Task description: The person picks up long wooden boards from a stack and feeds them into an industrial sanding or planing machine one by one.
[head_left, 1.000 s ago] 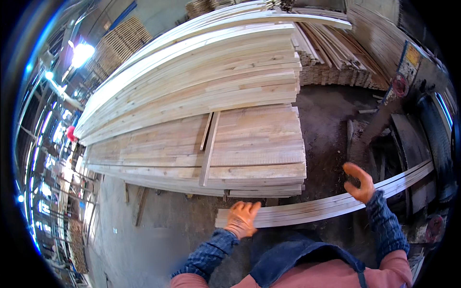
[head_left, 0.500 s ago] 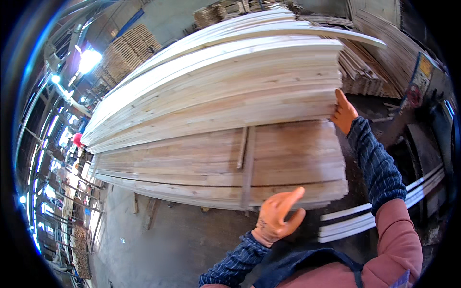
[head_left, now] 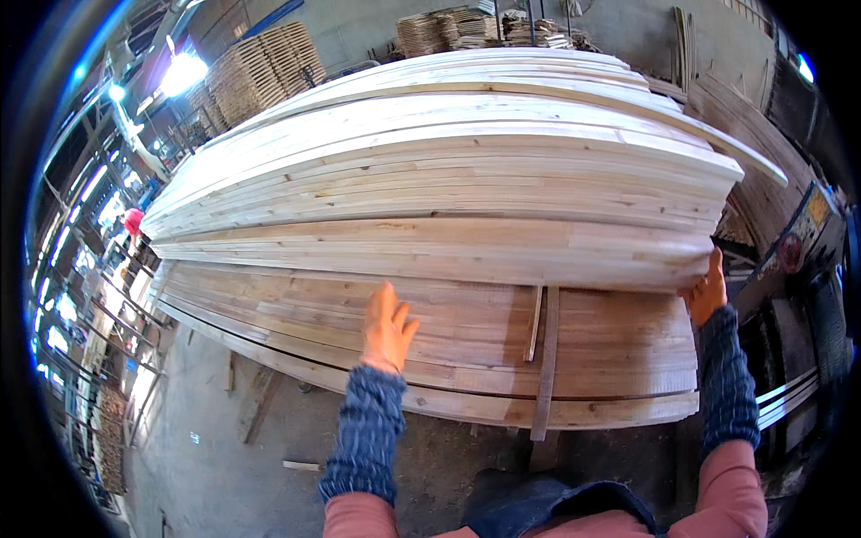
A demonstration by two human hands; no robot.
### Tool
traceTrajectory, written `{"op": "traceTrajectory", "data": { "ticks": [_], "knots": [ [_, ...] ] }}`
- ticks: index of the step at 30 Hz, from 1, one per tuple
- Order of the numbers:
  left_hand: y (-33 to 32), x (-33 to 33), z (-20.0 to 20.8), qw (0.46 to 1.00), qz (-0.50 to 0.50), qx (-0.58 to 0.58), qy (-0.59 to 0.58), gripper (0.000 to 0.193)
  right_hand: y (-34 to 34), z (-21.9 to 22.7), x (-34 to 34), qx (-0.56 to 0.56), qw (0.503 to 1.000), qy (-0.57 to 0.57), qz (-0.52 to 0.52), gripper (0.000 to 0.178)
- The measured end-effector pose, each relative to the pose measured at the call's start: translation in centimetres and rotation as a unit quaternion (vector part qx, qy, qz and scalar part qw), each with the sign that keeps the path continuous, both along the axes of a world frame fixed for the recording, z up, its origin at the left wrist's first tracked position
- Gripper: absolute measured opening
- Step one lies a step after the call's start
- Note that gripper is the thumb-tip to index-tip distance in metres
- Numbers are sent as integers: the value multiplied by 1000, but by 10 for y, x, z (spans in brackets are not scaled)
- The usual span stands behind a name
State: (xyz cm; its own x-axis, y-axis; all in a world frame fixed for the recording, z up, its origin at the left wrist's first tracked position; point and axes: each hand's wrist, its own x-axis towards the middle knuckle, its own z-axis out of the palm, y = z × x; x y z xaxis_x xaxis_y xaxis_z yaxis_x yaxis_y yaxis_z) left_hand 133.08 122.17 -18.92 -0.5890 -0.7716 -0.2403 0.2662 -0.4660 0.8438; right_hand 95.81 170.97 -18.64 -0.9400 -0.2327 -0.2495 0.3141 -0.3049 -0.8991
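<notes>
My right hand (head_left: 707, 291), in an orange glove, is at the right end of a long pale wooden board (head_left: 484, 249), its fingers closed round the corner. This board lies along the near side of the upper stack of boards (head_left: 430, 175), with a dark seam between them. Over the lower stack of boards (head_left: 628, 345), my left hand (head_left: 387, 332) reaches forward in a matching glove. Its fingers are stretched and apart, just short of the board's near edge, and hold nothing.
A flat strip (head_left: 545, 368) and a shorter stick (head_left: 533, 323) lie across the lower stack. One loose plank (head_left: 753, 161) juts out at the top right. Stacked wood pieces (head_left: 265, 72) stand behind. At the right is a dark machine (head_left: 789, 332) with white strips (head_left: 787, 399) beside it.
My left hand has moved left and forward, from the near edge to above the lower stack. My right hand stays at the board's end. The view has turned, showing more of the right side.
</notes>
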Motion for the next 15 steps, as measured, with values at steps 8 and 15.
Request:
{"op": "traceTrajectory", "data": {
  "ticks": [8,15],
  "knots": [
    [-51,-74,27,988,115,23,-99,107,17,61,61,314,882,330,-120,65],
    [-56,-89,12,976,162,-5,-149,103,-163,122,92,616,595,440,270,79]
  ]
}}
